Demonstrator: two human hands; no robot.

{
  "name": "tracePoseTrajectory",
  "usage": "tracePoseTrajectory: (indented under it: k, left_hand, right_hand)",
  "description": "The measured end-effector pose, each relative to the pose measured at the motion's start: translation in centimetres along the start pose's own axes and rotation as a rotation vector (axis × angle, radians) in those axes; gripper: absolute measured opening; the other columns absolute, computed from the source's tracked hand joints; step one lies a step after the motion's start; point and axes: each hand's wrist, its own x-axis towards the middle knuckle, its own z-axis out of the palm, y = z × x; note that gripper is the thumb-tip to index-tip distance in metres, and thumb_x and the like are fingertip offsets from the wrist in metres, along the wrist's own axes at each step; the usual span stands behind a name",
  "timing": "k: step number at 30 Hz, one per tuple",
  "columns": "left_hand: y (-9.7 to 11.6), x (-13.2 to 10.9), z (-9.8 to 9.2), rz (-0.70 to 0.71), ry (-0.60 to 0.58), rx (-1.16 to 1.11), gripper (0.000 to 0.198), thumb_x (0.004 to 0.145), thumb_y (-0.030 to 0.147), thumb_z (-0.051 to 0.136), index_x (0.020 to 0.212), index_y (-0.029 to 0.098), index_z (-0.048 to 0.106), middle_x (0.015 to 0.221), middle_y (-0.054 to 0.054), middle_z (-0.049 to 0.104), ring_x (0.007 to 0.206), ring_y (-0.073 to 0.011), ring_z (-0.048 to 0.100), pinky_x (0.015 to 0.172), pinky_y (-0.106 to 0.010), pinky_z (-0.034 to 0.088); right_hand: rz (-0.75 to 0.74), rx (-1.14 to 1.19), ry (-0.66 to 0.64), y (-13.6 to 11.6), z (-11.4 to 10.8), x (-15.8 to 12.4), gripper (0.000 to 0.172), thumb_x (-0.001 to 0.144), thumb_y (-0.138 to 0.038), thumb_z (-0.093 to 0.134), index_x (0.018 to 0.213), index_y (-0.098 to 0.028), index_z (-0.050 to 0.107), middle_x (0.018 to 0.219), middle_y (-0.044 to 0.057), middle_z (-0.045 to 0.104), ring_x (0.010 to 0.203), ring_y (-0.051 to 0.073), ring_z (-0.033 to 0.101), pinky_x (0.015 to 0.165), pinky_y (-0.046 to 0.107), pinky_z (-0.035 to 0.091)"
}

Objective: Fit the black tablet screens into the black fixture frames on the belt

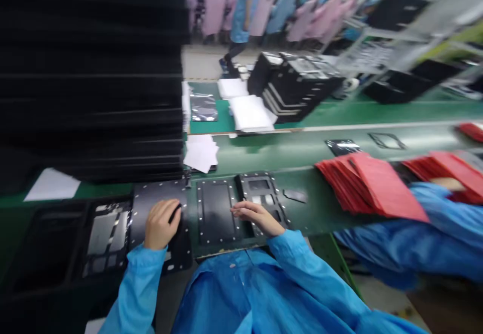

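Note:
My left hand (160, 223) is over a dark flat panel (162, 190) with white dots along its edges. Its fingers are curled round a small black object (175, 213), whose kind is too blurred to tell. My right hand (260, 217) has its fingers stretched out above the right edge of a black rectangular plate (215, 208), also dotted with white along its border. Nothing shows in the right hand's fingers. Partly under the right hand lies a black frame (260, 177) with several cut-outs. A small dark flat piece (295, 195) rests right of it.
A tall black stack (90, 82) blocks the left side. More dark trays (107, 233) lie at left. White sheets (201, 153) sit beyond the plate. Red sheets (372, 183) are piled at right, near a co-worker's blue sleeve (411, 238). Black stacks (298, 82) stand farther back.

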Motion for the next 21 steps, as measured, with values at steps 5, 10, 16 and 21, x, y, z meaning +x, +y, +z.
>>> tracePoseTrajectory:
  k: [5,10,16,21]
  left_hand:
    - [8.3,0.1,6.0,0.2,-0.217,-0.137,0.026,0.092,0.028,0.047,0.096,0.02,0.071,0.093,-0.008,0.075,0.087,-0.0187,0.069,0.084,-0.034,0.055]
    - [15.2,-0.9,13.1,0.149,-0.376,-0.147,0.026,0.092,0.029,0.047,0.098,0.02,0.07,0.095,-0.007,0.075,0.089,-0.0199,0.07,0.079,-0.034,0.058]
    - [23.2,-0.7,23.8,0.018,-0.51,-0.097,0.03,0.09,0.03,0.047,0.106,0.02,0.07,0.111,-0.01,0.071,0.106,-0.0245,0.066,0.093,-0.044,0.055]
    - [23.9,1.2,29.8,-0.125,-0.483,0.046,0.038,0.09,0.033,0.044,0.119,0.018,0.064,0.132,-0.013,0.06,0.126,-0.0289,0.052,0.108,-0.053,0.041]
  right_hand:
    - [-0.092,0.081,0.095,1.1,-7.1,-1.7,0.046,0.062,-0.057,0.075,0.083,-0.016,0.071,0.098,0.01,0.073,0.082,0.018,0.066,0.075,0.03,0.051]
    - [-0.152,0.321,0.224,3.1,-18.2,-1.3,0.045,0.061,-0.058,0.076,0.061,-0.016,0.06,0.098,0.012,0.073,0.081,0.017,0.065,0.073,0.029,0.05]
    - [-0.142,0.614,0.538,1.9,-31.4,5.6,0.019,0.078,-0.037,0.065,0.079,-0.019,0.06,0.09,0.006,0.072,0.071,0.012,0.063,0.064,0.024,0.05]
    - [-0.034,0.595,0.827,-1.4,-39.0,14.8,0.017,0.09,-0.029,0.045,0.091,-0.015,0.054,0.092,0.006,0.068,0.066,0.008,0.061,0.062,0.02,0.048]
